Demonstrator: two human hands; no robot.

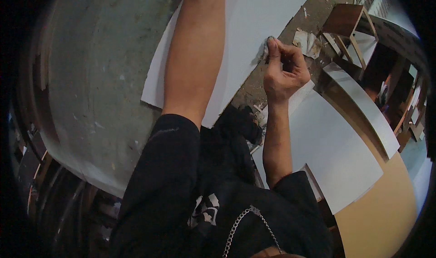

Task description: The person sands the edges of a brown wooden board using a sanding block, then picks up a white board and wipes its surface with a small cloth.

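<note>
A long white board (254,17) with a rough edge lies slantwise in front of me. My left forearm stretches up across this board, and the hand itself is beyond the top of the view. Beside the board's right edge is my right hand (287,71), closed, with the thumb and fingers pinched together. A small crumpled greyish-white bit (264,51) shows at the thumb, against the board's edge. What the pinched fingers hold, if anything, is too small to name.
A worn grey-green work surface (100,85) spreads to the left. White panels (327,140) and a tan panel (381,208) are stacked at the right. Behind them stands a brown-topped wooden frame (345,19). Paper scraps (307,43) and debris litter the floor.
</note>
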